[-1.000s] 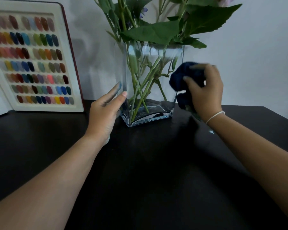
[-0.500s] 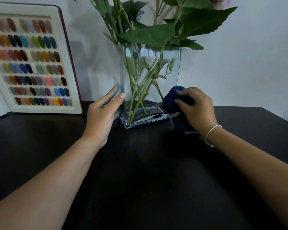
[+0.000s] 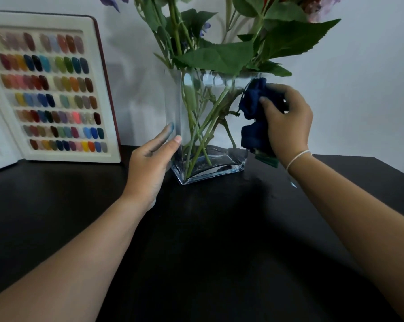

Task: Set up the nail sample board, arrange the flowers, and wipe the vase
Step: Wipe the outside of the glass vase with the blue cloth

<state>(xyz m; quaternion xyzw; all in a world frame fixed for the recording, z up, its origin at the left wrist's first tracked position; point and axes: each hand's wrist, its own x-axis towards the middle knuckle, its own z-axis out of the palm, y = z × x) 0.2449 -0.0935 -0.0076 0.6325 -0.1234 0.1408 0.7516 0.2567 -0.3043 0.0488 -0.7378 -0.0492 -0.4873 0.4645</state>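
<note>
Board (image 3: 50, 89) up, flowers (image 3: 219, 49) in vase (image 3: 196, 126); wiping underway: right hand (image 3: 287, 122) grips cloth (image 3: 254, 112) on glass, open left hand (image 3: 152, 163) steadies.

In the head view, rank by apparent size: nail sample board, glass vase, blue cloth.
1. Nail sample board, though its left side is cut off by the frame.
2. Glass vase, a little smaller.
3. Blue cloth, clearly smallest, partly hidden by the right hand.

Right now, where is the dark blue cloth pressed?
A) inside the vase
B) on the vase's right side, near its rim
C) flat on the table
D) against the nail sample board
B: the right hand presses the dark blue cloth to the glass vase's right wall near the rim.
</note>
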